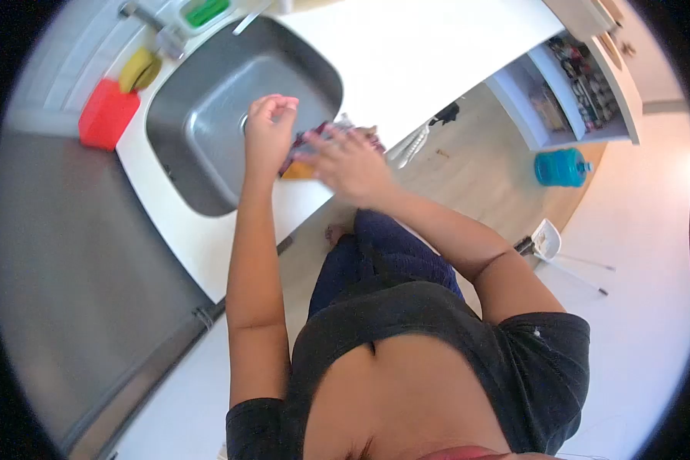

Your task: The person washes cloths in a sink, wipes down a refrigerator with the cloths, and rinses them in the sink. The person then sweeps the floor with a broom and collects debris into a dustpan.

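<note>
One crumpled cloth lies on one counter beside one sink, under the spread-fingered right hand, the curled left hand over the sink, both grips impossible to tell, one red container leftward.

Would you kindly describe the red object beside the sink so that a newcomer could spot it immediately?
Start from the grey metal sink set in the white counter. Beside it, toward the picture's left, is an angular red object. Its plain red colour sets it apart from the yellow item next to it and the green item farther up.
</note>
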Tool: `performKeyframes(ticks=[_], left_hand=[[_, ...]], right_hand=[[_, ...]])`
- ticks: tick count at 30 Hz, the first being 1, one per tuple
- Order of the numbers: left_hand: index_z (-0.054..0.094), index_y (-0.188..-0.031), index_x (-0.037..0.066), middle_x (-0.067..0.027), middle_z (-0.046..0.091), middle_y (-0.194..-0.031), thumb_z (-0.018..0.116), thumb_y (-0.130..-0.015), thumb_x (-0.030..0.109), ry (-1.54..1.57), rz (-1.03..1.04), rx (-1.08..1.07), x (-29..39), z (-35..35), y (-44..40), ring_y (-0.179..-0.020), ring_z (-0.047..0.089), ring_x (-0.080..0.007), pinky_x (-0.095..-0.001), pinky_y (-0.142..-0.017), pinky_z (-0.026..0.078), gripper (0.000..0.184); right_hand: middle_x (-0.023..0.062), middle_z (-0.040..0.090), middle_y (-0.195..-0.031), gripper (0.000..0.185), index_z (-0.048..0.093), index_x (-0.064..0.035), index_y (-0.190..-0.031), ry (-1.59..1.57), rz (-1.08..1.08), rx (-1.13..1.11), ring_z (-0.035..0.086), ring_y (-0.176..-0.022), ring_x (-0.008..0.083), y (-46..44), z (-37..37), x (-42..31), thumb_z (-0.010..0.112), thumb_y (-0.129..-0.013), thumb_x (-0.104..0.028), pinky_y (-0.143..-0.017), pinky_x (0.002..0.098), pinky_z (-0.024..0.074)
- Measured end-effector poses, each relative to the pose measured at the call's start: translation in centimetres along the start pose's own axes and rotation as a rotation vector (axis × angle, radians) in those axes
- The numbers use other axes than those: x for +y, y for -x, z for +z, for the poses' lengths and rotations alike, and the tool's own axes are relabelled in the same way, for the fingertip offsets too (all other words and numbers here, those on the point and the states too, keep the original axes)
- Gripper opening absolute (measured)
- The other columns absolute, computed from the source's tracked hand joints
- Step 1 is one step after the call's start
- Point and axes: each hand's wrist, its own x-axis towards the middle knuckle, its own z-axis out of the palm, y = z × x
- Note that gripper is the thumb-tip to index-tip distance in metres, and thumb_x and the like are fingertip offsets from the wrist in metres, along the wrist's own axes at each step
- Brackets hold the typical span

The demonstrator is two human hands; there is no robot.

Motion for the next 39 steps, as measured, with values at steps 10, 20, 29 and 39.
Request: performKeyframes(ticks=[10,20,29,39], left_hand=[[0.062,-0.085,0.002,-0.0124,0.052,-0.101,0.058,-0.080,0.013,-0.035,0.064,-0.195,6.5,9.5,-1.3,-0.092,0.052,-0.0200,-0.0297,-0.080,0.042,0.013],[0.062,-0.086,0.005,-0.0125,0.045,-0.112,0.056,-0.082,0.014,-0.016,-0.030,0.066,10.6,14.6,-7.9,-0.104,0.046,-0.0216,-0.0336,-0.087,0.039,0.012],[0.062,-0.088,0.005,-0.0120,0.042,-0.117,0.055,-0.084,0.014,0.211,-0.118,0.011,14.2,26.0,-10.4,-0.110,0.043,-0.0208,-0.0327,-0.089,0.037,0.012],[0.063,-0.092,0.005,-0.0076,0.044,-0.120,0.054,-0.084,0.016,0.153,-0.091,-0.163,20.5,34.7,-13.0,-0.111,0.042,-0.0195,-0.0318,-0.092,0.033,0.016]], right_hand=[[0.0156,0.061,-0.097,0.032,0.058,-0.0047,-0.106,0.410,0.852,0.339,0.061,-0.068,0.0271,8.3,-3.6,34.0,0.044,-0.078,-0.005,-0.067,0.0380,0.0486],[0.0155,0.053,-0.108,0.030,0.058,-0.0063,-0.103,-0.517,0.580,0.085,0.050,-0.102,0.0340,-1.6,-6.5,15.0,0.050,-0.079,-0.023,-0.086,0.0492,0.0388],[0.0114,0.058,-0.100,0.027,0.059,-0.0088,-0.097,-0.105,0.366,0.029,0.056,-0.093,0.0298,-4.2,-3.1,27.6,0.049,-0.078,-0.026,-0.078,0.0474,0.0440],[0.0168,0.057,-0.101,0.024,0.054,-0.0046,-0.103,-0.133,1.551,0.728,0.056,-0.091,0.0308,18.8,-13.0,64.1,0.046,-0.085,-0.019,-0.077,0.0374,0.0447]])
